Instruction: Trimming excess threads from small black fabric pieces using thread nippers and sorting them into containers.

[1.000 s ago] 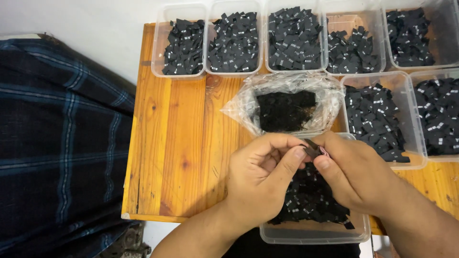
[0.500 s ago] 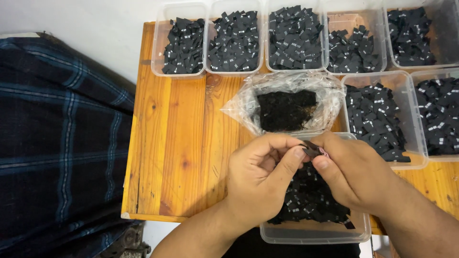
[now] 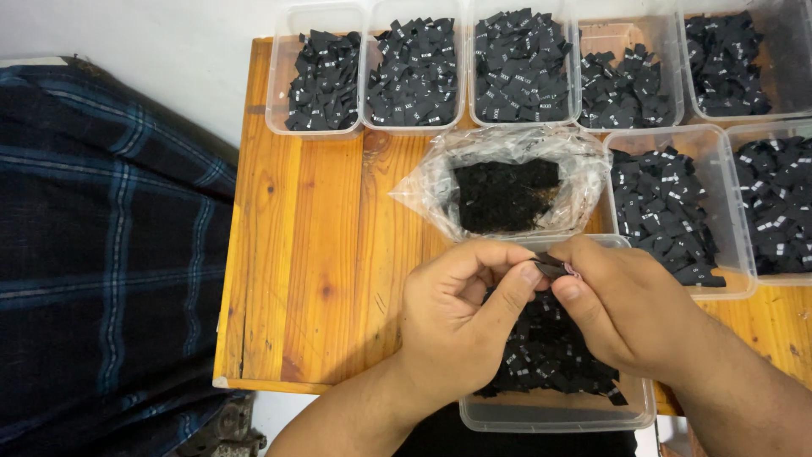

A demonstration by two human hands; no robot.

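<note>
While you pinch a small black label (image 3: 551, 267) between the fingers of your left hand (image 3: 461, 317) and right hand (image 3: 630, 309), it sits above the clear tub (image 3: 558, 415) of black labels at the bench's (image 3: 321, 254) 6 o'clock edge. At 12 o'clock from your hands lies an open plastic bag (image 3: 507, 190); more tubs (image 3: 326, 72) line the bench from 12 to 3 o'clock.

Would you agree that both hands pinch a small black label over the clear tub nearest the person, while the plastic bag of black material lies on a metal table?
Not quite: the table is wooden, not metal, as the head view shows. The rest holds: the left hand and right hand pinch a small black label over the nearest clear tub, and the plastic bag lies just beyond.
</note>
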